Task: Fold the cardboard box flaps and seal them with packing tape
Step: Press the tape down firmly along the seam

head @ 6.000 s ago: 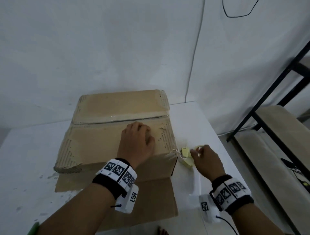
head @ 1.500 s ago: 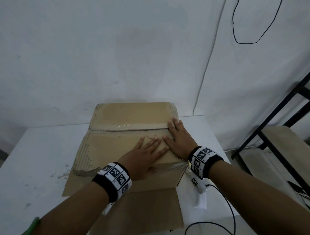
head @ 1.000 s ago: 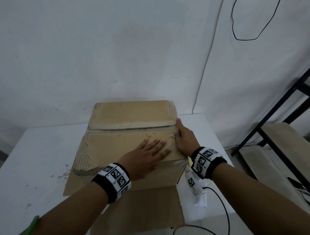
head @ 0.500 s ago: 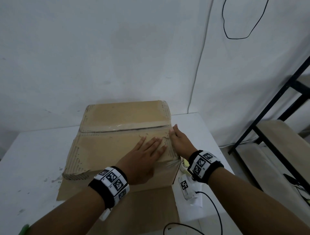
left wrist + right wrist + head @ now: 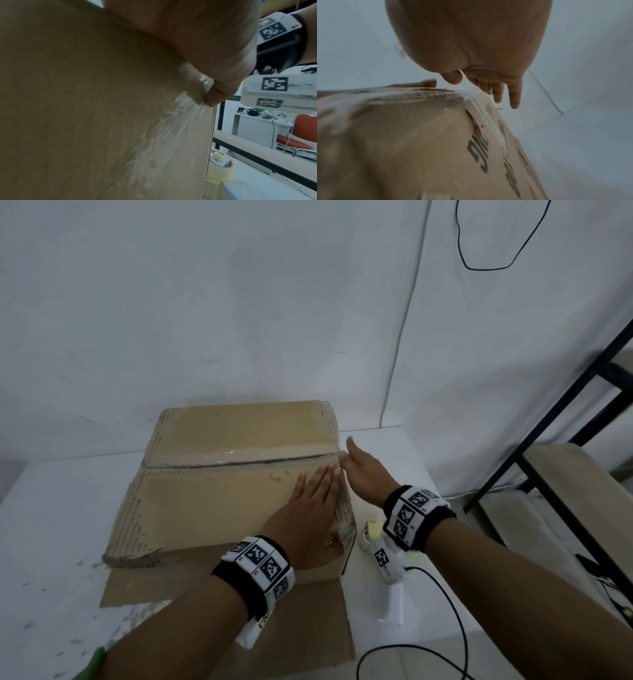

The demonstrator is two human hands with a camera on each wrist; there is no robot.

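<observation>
A brown cardboard box stands on the white table, its top flaps folded down. Clear tape runs along the middle seam. My left hand lies flat on the near flap by the right front corner, fingers straight. Its thumb presses wrinkled clear tape on the front face. My right hand is at the box's right edge by the seam end, its fingers straight and holding nothing. More tape runs down the printed right side. A yellowish tape roll lies beside the box.
A loose bottom flap lies flat on the table in front of the box. A black cable loops at the table's right front. A black metal frame and wooden shelf stand to the right. The wall is close behind.
My right hand has come off the top flap and moved to the box's right edge. My left hand has slid right toward the corner.
</observation>
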